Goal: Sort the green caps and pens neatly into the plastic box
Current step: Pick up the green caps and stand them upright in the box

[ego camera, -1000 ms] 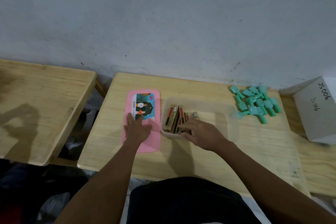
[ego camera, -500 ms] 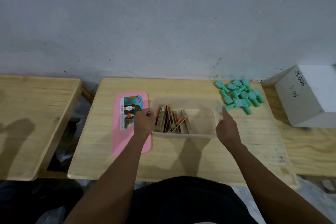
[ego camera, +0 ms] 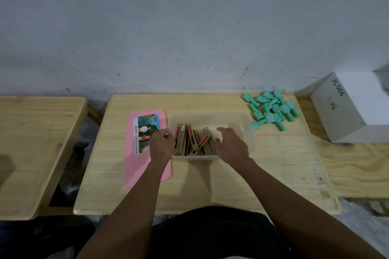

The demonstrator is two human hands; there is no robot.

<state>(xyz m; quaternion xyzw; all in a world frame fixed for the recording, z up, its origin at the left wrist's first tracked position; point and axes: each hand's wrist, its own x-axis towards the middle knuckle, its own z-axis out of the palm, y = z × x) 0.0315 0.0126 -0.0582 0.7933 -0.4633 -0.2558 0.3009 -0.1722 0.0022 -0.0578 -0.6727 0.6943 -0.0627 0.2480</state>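
The pink lid [ego camera: 147, 166] lies left of centre on the table [ego camera: 273, 164]. The left hand [ego camera: 162, 145] curls at the left wall of the plastic box [ego camera: 246, 132]; whether it grips, I cannot tell. The boxed pens [ego camera: 190, 139] lie askew inside. The right hand [ego camera: 231, 145] hovers over them, loosely spread and empty. The green caps [ego camera: 271, 109] are heaped at the far right corner; a hasty grab could roll some off the edge.

Clear plastic box [ego camera: 210, 116] at mid-table, green caps [ego camera: 271, 109] heaped to its right.

The box is translucent, rectangular and open-topped, standing flat on the wooden table [ego camera: 273, 164]. In its left half lie narrow tan-and-red pen packs [ego camera: 189, 139], most side by side lengthwise, one tilted across the others; they look like boxed pens, though that is hard to tell. The caps are mint green with a wide head and a thinner stem, jumbled loosely near the far right corner, the nearest just beside the box.
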